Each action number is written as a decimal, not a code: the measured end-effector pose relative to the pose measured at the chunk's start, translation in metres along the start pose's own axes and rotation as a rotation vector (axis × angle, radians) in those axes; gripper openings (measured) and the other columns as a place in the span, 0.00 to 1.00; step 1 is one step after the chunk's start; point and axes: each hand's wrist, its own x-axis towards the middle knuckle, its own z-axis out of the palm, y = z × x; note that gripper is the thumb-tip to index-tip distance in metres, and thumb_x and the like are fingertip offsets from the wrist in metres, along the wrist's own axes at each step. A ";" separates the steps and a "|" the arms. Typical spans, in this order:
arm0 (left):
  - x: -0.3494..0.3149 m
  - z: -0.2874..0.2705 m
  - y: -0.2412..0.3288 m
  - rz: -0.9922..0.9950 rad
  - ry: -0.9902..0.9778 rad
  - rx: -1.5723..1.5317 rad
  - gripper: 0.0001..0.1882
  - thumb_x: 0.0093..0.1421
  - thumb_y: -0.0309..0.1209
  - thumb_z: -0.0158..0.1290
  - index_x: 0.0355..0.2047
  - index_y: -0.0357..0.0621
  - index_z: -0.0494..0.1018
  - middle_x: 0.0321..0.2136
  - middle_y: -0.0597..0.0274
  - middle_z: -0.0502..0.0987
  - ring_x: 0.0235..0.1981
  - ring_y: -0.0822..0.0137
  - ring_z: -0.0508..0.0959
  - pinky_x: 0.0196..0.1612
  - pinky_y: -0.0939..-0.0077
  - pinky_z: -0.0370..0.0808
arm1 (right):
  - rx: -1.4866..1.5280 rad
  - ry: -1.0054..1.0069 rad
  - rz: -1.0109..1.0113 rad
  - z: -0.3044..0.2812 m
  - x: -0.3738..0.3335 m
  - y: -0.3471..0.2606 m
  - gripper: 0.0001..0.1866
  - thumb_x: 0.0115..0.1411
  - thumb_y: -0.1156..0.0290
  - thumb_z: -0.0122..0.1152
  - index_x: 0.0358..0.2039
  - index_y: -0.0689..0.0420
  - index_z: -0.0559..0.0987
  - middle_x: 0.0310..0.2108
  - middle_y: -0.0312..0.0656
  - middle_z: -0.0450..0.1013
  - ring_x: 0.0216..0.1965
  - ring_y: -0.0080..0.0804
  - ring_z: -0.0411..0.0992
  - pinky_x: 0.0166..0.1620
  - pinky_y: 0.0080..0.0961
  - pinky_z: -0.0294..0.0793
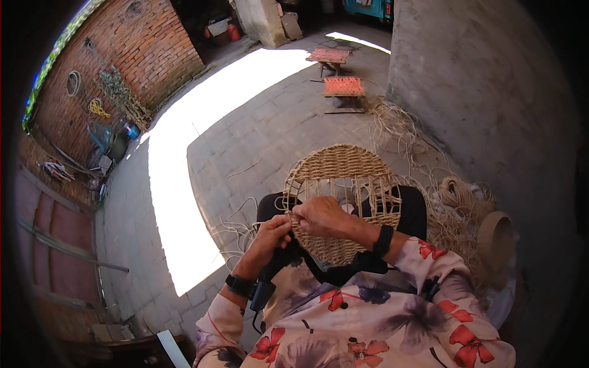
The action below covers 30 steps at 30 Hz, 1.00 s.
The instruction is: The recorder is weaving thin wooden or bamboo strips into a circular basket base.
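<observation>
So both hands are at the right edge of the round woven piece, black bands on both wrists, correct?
Wrong edge: the head view shows the left hand and right hand at the left edge of the round woven piece. Black bands on both wrists: yes.

Blown-out sunlight on shaded paving, dark fisheye vignetting.
</observation>
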 end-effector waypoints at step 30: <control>-0.006 0.044 0.006 0.677 0.485 0.772 0.04 0.55 0.24 0.57 0.31 0.38 0.76 0.29 0.54 0.73 0.29 0.56 0.77 0.34 0.65 0.73 | -0.114 0.820 0.760 -0.222 -0.270 0.225 0.04 0.55 0.73 0.57 0.30 0.59 0.74 0.20 0.37 0.71 0.23 0.30 0.70 0.29 0.28 0.68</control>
